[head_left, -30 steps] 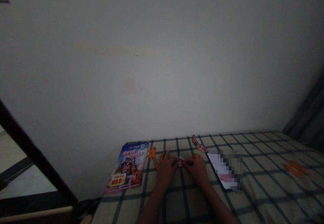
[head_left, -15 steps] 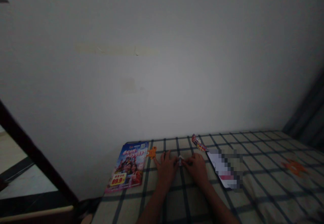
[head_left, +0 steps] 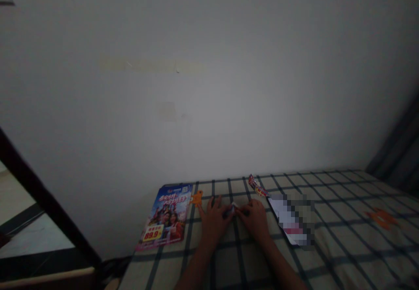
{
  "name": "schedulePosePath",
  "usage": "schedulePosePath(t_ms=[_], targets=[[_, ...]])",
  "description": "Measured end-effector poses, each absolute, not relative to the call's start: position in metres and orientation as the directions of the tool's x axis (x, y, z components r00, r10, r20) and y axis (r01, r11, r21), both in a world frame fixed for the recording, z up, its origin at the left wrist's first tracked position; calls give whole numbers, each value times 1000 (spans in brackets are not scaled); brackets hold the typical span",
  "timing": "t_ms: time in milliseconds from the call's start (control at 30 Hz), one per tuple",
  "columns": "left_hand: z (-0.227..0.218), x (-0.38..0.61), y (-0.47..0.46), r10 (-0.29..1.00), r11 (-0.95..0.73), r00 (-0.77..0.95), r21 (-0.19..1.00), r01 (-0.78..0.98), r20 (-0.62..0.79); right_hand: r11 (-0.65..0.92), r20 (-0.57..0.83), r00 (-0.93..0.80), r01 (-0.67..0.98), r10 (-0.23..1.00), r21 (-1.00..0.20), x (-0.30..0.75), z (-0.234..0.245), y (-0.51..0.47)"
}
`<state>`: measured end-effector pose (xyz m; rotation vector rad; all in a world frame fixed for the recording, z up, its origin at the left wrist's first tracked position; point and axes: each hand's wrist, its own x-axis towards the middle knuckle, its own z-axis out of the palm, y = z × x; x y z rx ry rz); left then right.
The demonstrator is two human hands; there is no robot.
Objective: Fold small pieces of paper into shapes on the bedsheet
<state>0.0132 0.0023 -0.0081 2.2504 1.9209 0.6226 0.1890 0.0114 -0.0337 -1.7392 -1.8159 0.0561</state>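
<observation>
Pinched between the fingertips of the left hand (head_left: 214, 223) and the right hand (head_left: 255, 218) is a small scrap of paper (head_left: 233, 207), held low over the checked cloth (head_left: 222, 188). Both hands grip narrowly, thumb and forefinger close together, with the scrap mostly hidden by the fingers; its folds are too small to make out. On the left hand the outer fingers spread away from the pinch. Just left of that hand lies an orange cutout (head_left: 197, 198), beside a colourful flyer (head_left: 168, 213) farther left. Right of the grip and a little beyond it, a printed strip (head_left: 257, 187) meets the top of a white sheet (head_left: 284, 213), partly blurred out. Well off to the right lies another orange cutout (head_left: 382, 218).
</observation>
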Motion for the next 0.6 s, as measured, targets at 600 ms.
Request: schedulePosePath(t_ms=[600], targets=[[-13,10,5,982,-148,97,345,927,162,139,400,54,889,915,-437,190,-34,11]])
